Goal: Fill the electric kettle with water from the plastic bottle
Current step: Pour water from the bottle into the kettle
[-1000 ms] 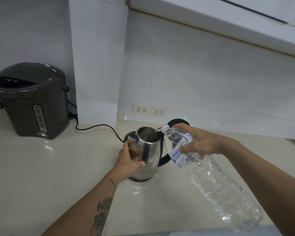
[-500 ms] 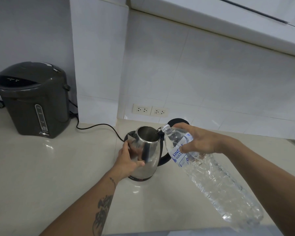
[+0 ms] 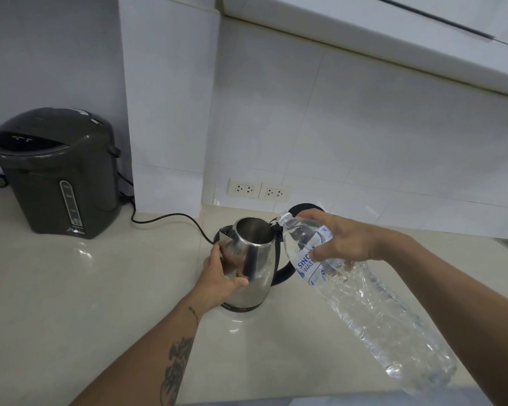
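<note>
Steel walls of the kettle (image 3: 251, 259) are steadied by the left hand (image 3: 217, 276), wrapped around its spout side. The bottle (image 3: 364, 306) is clasped near the neck by the right hand (image 3: 339, 240), tilted, its mouth at the kettle's handle-side rim. Water could be spilled outside the kettle if the mouth strays beyond that rim. Water remains in the bottle; the kettle's level cannot be judged, perhaps low.

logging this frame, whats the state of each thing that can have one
electric kettle: upright on counter, lid open
plastic bottle: uncapped, tilted, mouth at kettle rim
left hand: gripping kettle body
right hand: gripping bottle near neck
dark hot water dispenser: lid shut
wall sockets: nothing plugged in
</note>
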`<action>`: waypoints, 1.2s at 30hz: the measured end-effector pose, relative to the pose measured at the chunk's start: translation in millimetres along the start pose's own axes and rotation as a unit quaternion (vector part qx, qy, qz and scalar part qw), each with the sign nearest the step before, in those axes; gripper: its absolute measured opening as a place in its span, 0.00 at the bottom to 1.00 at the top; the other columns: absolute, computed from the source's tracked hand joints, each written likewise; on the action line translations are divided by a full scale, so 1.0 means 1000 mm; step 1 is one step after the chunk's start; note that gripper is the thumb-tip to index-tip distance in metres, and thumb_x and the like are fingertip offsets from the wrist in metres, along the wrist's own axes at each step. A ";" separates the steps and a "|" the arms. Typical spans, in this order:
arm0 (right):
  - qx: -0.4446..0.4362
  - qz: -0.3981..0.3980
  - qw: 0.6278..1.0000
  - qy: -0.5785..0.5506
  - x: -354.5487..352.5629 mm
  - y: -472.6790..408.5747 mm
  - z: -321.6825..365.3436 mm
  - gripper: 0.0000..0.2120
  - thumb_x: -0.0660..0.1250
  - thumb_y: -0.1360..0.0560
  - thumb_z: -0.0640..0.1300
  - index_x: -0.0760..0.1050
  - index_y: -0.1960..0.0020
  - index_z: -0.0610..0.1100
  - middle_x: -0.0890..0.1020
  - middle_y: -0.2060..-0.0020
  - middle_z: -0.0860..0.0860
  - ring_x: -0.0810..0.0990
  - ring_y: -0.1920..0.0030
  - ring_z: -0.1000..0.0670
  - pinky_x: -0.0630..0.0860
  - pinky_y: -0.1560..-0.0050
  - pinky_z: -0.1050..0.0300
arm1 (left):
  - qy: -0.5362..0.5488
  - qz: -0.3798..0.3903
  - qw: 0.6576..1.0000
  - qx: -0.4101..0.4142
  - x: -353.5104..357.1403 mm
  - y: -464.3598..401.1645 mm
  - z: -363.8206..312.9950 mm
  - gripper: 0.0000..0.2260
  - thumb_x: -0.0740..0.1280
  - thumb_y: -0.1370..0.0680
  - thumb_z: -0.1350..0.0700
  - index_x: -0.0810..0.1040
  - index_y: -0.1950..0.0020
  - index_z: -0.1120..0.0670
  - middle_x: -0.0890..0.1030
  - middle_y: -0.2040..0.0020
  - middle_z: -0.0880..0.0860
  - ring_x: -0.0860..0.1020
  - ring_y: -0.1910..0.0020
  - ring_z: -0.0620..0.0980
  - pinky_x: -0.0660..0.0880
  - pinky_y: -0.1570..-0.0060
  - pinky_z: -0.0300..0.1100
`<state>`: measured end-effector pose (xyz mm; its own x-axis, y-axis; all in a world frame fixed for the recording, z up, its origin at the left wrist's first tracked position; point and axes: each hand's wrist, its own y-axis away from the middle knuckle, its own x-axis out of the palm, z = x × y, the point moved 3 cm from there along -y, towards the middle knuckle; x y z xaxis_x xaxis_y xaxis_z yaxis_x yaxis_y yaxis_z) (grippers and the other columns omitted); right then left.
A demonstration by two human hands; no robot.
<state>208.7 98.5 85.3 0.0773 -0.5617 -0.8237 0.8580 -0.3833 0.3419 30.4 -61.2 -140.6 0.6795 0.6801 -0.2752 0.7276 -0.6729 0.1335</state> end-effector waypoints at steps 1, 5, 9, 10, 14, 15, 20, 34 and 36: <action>0.000 0.002 1.000 -0.002 0.000 -0.001 0.000 0.32 0.73 0.24 0.43 0.62 0.28 0.62 0.82 0.44 0.47 0.85 0.52 0.47 0.77 0.68 0.61 | 0.001 0.000 1.000 -0.002 0.000 0.000 0.000 0.48 0.81 0.38 0.49 0.58 0.25 0.40 0.68 0.30 0.50 0.72 0.31 0.53 0.71 0.29 0.54; 0.006 0.011 1.000 0.005 -0.001 0.000 0.000 0.33 0.73 0.24 0.44 0.60 0.28 0.63 0.83 0.43 0.47 0.86 0.50 0.47 0.80 0.65 0.58 | 0.004 0.005 1.000 0.003 0.001 0.001 0.000 0.48 0.81 0.36 0.51 0.57 0.24 0.39 0.68 0.30 0.49 0.71 0.31 0.52 0.71 0.29 0.54; 0.010 0.007 1.000 0.009 -0.002 0.000 0.000 0.33 0.73 0.24 0.44 0.60 0.27 0.63 0.80 0.40 0.48 0.85 0.48 0.46 0.81 0.64 0.57 | 0.002 0.005 1.000 0.004 0.000 0.002 0.001 0.48 0.81 0.39 0.47 0.58 0.25 0.40 0.70 0.31 0.49 0.73 0.32 0.51 0.72 0.30 0.53; 0.014 0.006 1.000 0.011 -0.002 0.000 0.000 0.34 0.73 0.24 0.44 0.59 0.26 0.63 0.81 0.41 0.48 0.84 0.48 0.46 0.80 0.64 0.57 | 0.002 0.004 1.000 0.005 -0.001 0.001 0.001 0.49 0.80 0.42 0.45 0.58 0.26 0.39 0.71 0.32 0.50 0.74 0.33 0.51 0.73 0.30 0.54; 0.019 0.005 1.000 0.021 -0.003 0.001 -0.001 0.33 0.73 0.24 0.46 0.60 0.28 0.64 0.80 0.42 0.49 0.83 0.46 0.47 0.78 0.65 0.61 | 0.006 0.009 1.000 0.001 -0.001 0.000 0.003 0.51 0.79 0.44 0.42 0.58 0.25 0.39 0.71 0.31 0.50 0.74 0.32 0.52 0.73 0.31 0.54; 0.019 0.005 1.000 0.024 -0.003 0.002 -0.001 0.33 0.73 0.24 0.46 0.60 0.28 0.64 0.80 0.41 0.49 0.83 0.46 0.48 0.77 0.65 0.61 | 0.007 0.009 1.000 0.003 -0.001 0.000 0.003 0.51 0.79 0.44 0.42 0.58 0.25 0.39 0.71 0.31 0.50 0.74 0.32 0.52 0.73 0.31 0.54; 0.029 0.002 0.999 0.027 -0.004 0.004 -0.001 0.35 0.73 0.24 0.46 0.58 0.26 0.65 0.80 0.44 0.50 0.83 0.48 0.49 0.79 0.63 0.59 | 0.008 0.009 1.000 0.008 -0.001 0.002 0.002 0.49 0.80 0.42 0.44 0.58 0.27 0.37 0.71 0.32 0.49 0.74 0.33 0.52 0.74 0.31 0.55; 0.020 0.007 0.999 0.034 -0.007 0.004 -0.004 0.34 0.73 0.24 0.45 0.59 0.26 0.62 0.78 0.43 0.50 0.81 0.52 0.53 0.77 0.68 0.63 | 0.011 0.010 1.000 0.005 -0.001 0.003 0.001 0.49 0.80 0.40 0.47 0.57 0.25 0.38 0.70 0.31 0.49 0.73 0.32 0.52 0.74 0.32 0.54; 0.022 0.009 0.999 0.033 -0.007 0.003 -0.004 0.34 0.72 0.24 0.44 0.59 0.26 0.62 0.80 0.46 0.51 0.82 0.52 0.53 0.78 0.67 0.62 | 0.012 0.009 1.000 0.005 0.000 0.004 0.000 0.47 0.80 0.38 0.49 0.57 0.25 0.38 0.69 0.31 0.49 0.73 0.33 0.51 0.73 0.31 0.53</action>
<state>212.9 104.2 90.1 0.1275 -0.5202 -0.8445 0.8330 -0.4060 0.3759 33.2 -64.5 -140.2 0.6942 0.6747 -0.2508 0.7146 -0.6876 0.1282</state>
